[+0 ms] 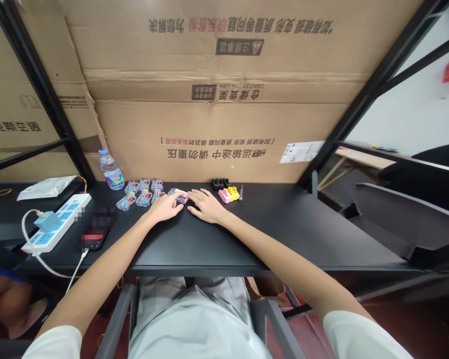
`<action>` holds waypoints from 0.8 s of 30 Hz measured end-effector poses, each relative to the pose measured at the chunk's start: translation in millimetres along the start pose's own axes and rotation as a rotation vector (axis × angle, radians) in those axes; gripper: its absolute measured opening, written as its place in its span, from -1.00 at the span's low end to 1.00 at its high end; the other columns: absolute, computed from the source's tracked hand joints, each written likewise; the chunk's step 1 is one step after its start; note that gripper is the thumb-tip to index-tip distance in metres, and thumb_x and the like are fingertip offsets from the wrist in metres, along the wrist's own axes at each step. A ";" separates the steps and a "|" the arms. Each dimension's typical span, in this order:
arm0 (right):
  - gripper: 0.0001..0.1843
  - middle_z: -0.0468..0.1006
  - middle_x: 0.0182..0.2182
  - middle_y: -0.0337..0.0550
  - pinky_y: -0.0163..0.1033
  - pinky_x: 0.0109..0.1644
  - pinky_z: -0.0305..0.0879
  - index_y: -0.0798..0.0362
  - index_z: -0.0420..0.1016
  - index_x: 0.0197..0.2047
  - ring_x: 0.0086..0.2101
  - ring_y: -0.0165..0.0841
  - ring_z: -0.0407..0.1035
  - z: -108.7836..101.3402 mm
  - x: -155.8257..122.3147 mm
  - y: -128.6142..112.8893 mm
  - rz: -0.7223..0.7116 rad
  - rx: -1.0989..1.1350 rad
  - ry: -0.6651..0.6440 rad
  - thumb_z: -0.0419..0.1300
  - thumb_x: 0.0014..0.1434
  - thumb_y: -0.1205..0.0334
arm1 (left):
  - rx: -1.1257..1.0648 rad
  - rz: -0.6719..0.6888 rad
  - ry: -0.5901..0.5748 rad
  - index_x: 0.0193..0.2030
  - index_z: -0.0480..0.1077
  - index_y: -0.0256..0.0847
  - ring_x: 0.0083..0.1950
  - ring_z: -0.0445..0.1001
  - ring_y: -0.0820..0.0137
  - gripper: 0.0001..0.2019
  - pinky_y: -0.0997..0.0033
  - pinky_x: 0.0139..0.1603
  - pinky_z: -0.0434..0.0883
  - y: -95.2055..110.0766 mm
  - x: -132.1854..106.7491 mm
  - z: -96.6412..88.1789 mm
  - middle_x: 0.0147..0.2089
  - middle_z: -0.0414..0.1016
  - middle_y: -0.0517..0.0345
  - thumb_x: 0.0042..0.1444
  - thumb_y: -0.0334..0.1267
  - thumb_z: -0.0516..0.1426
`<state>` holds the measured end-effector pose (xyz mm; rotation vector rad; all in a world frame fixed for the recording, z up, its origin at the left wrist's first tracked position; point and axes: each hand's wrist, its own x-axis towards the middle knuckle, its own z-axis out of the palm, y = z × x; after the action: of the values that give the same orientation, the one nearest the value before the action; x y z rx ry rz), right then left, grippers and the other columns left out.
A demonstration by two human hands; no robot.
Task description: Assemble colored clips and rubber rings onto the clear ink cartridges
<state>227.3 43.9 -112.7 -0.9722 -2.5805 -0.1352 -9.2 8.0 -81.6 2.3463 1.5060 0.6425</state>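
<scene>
My left hand [166, 207] rests on the black table, its fingers closed on a small clear plastic piece with a pink end [182, 197]. That piece is partly covered by the fingers. Just to its right, my right hand [208, 205] lies flat with fingers stretched out, the tips close to the pink end; nothing shows in its grasp. Several similar clear plastic pieces [143, 198] with red and blue parts inside are grouped left of my left hand. Beyond my right hand sit pink [224, 195] and yellow [232, 193] plastic parts, black parts [220, 183] and a small purple-tipped item [241, 192].
A water bottle [111, 170] stands at the back left. Nearer are a white power strip [65, 219] with a plugged-in charger and a phone [97, 232] on a cable. Cardboard [217, 119] walls off the back; black shelf posts [359, 99] rise at both sides.
</scene>
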 end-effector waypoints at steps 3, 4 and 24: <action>-0.44 0.51 0.30 0.20 0.15 0.54 -0.02 0.16 0.46 0.35 0.37 -0.01 0.28 1.1 0.4 0.1 0.086 -0.058 0.051 0.07 0.46 0.01 | 0.014 -0.016 -0.033 0.36 0.44 -0.03 -0.40 0.49 0.25 -0.50 0.37 -0.28 0.26 0.0 -0.1 -0.1 -0.50 0.51 0.27 0.28 -0.17 0.17; -0.45 0.53 0.27 0.22 0.15 0.54 -0.01 0.17 0.49 0.32 0.35 0.00 0.30 1.4 0.6 -0.1 0.112 -0.075 0.062 0.08 0.45 0.01 | 0.014 -0.020 -0.039 0.36 0.44 -0.04 -0.39 0.49 0.26 -0.50 0.37 -0.28 0.26 0.0 -0.3 0.2 -0.50 0.51 0.27 0.28 -0.16 0.16; -0.58 0.61 0.17 0.19 0.06 0.42 0.17 0.16 0.57 0.16 0.18 -0.05 0.46 -7.4 -5.4 30.7 0.308 -0.085 0.065 0.08 0.45 0.08 | 0.012 0.028 -0.087 0.16 0.57 -0.06 -0.41 0.47 0.33 -0.64 0.40 -0.32 0.21 -2.6 0.0 6.0 -0.47 0.54 0.28 0.28 -0.14 0.17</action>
<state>253.4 62.1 -109.2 -1.3579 -2.3493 -0.1903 -8.2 9.1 -88.0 2.3760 1.4464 0.5313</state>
